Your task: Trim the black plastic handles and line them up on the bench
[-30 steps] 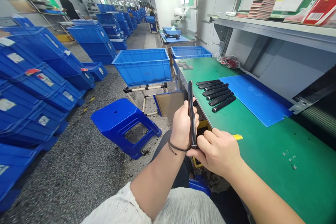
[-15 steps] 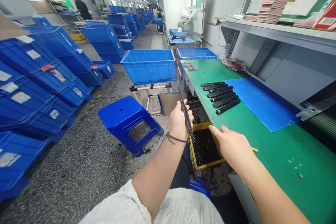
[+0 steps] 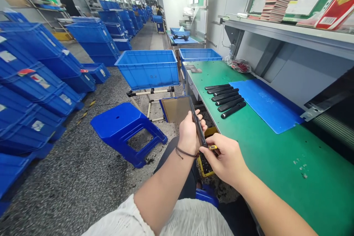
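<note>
The left hand [image 3: 190, 131] has a thin dark cord [image 3: 186, 152] on its wrist, and its fingers are curled tight around a long black piece [image 3: 197, 123]. The piece tilts, with its low end near the person's lap. The right hand [image 3: 228, 158] is just beside that low end, with its fingers pinching a small yellow tool [image 3: 212, 147]. I cannot tell if the tool touches the piece. Under the hands is a yellow bin [image 3: 207, 174] with dark bits in it. To the right is a green surface [image 3: 265, 151]. On it, more long black pieces [image 3: 228, 100] lie side by side in a row, next to a flat blue sheet [image 3: 271, 105]. On the left, a blue stool [image 3: 117, 118] stands on the speckled floor [image 3: 83, 162]. Past it, a big blue bin [image 3: 149, 72] sits on a stand. At the far end of the surface is a clear bag [image 3: 240, 66] with something red inside. Far back on the left, a person in dark clothes [image 3: 66, 2] stands near a bench.
</note>
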The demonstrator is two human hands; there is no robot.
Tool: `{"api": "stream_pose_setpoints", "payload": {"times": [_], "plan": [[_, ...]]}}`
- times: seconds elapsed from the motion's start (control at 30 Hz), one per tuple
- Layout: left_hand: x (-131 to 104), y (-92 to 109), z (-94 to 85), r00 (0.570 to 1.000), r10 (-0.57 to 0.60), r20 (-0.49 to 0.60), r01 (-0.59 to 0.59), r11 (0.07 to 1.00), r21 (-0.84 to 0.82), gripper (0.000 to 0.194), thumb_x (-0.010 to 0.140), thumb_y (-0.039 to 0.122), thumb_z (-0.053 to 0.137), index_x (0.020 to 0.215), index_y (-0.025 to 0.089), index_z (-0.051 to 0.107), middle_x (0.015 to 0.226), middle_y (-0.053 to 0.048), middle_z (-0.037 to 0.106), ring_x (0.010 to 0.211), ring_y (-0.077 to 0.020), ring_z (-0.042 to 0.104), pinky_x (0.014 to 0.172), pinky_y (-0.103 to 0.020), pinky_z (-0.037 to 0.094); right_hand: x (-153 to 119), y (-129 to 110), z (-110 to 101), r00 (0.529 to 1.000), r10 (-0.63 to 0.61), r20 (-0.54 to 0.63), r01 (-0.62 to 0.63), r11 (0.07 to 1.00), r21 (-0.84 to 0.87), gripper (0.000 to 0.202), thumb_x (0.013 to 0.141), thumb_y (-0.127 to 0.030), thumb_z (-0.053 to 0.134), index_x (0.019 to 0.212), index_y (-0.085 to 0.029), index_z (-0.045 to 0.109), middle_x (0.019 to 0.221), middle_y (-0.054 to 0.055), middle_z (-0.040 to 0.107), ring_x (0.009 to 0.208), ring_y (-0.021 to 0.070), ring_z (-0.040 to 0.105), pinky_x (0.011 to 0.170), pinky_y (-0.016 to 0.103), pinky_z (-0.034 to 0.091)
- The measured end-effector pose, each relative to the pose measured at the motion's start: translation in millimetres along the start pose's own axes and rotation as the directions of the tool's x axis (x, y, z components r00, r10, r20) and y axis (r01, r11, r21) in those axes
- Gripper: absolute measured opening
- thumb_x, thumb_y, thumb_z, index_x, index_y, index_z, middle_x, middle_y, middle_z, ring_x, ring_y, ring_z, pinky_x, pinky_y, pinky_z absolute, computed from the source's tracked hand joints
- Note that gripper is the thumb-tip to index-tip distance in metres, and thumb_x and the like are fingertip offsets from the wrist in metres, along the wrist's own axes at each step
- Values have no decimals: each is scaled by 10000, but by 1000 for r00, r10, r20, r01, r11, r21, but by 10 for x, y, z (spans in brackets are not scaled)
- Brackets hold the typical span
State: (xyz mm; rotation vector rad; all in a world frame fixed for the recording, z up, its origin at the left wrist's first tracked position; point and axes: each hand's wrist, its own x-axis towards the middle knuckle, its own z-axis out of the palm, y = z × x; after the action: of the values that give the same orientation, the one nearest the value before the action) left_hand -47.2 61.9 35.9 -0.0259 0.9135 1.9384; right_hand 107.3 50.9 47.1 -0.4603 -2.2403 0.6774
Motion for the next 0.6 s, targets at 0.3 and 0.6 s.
{"api": "stream_pose_setpoints", "payload": {"times": [0.3, 0.6], "plan": [[-243, 70, -384, 287, 583, 760, -935, -3, 356, 364, 1055, 467, 405, 1062, 214, 667, 1081, -114, 727, 1074, -257, 666, 1058, -462, 457, 46, -171, -281, 993, 101, 57, -107, 987, 122, 182, 979, -297, 668, 843, -214, 579, 707, -54, 530, 603, 91, 431, 570, 232, 350], [-241, 206, -373, 136, 482, 865, -983, -44, 179, 471, 1065, 351, 278, 635, 235, 431, 536, -12, 474, 539, -176, 414, 635, -376, 335, 76, -139, -529, 970, -27, 241, 90, 963, -255, 259, 1084, -146, 336, 1116, -224, 581, 887, 12, 566, 751, 140, 478, 652, 265, 337]]}}
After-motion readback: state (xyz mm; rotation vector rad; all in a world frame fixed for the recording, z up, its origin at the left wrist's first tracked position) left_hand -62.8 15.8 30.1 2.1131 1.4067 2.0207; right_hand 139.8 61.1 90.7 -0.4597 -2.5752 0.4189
